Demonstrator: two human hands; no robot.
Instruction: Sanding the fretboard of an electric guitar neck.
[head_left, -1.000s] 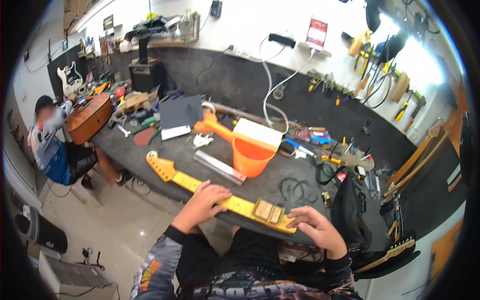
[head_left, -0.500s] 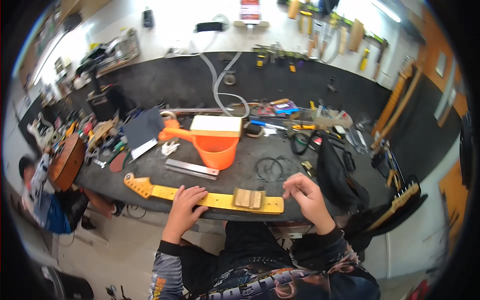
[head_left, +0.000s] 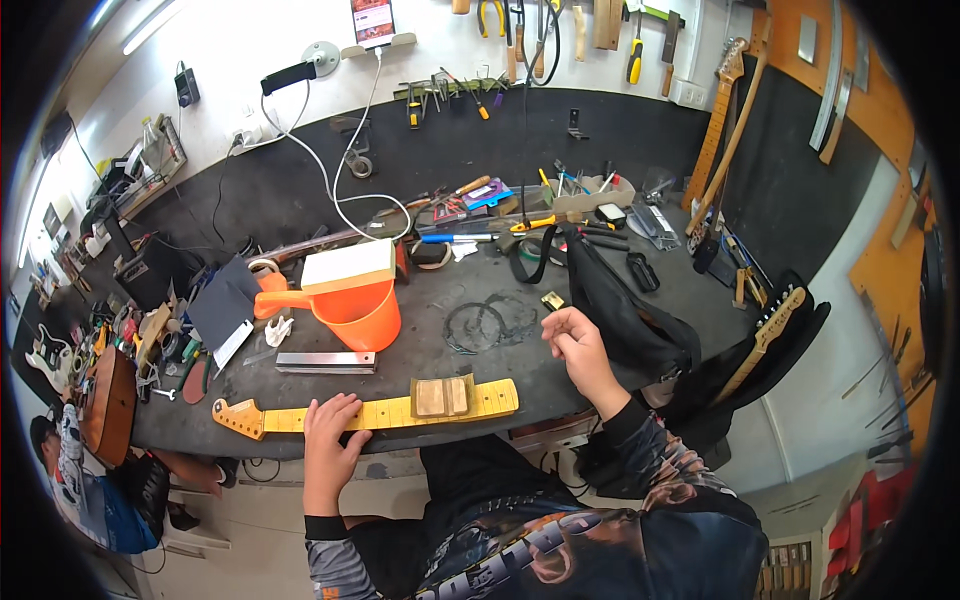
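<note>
My left hand (head_left: 330,445) rests on a yellow guitar neck (head_left: 385,415) lying along the front of the bench, its fingers over the fretboard and thumb at the near edge. On the neck's right half sits a block with pale wooden pieces (head_left: 440,397). My right hand (head_left: 585,365) is raised beyond the neck's right end, fingers loosely curled and apart, holding nothing visible, near a small brass-coloured object (head_left: 553,300). Just beyond the neck lie a metal bar (head_left: 325,362) and an orange scoop-like container (head_left: 355,318) with a pale pad on it.
A black bag (head_left: 630,320), loose wire loops (head_left: 475,325) and scattered tools cover parts of the dark bench (head_left: 250,420). A seated person (head_left: 85,500) with an acoustic guitar (head_left: 108,405) is at the left. Another guitar (head_left: 755,355) leans at the right.
My view has swung to the right. My right hand has lifted away from the neck's right end, toward the back of the bench; my left hand stays on the neck.
</note>
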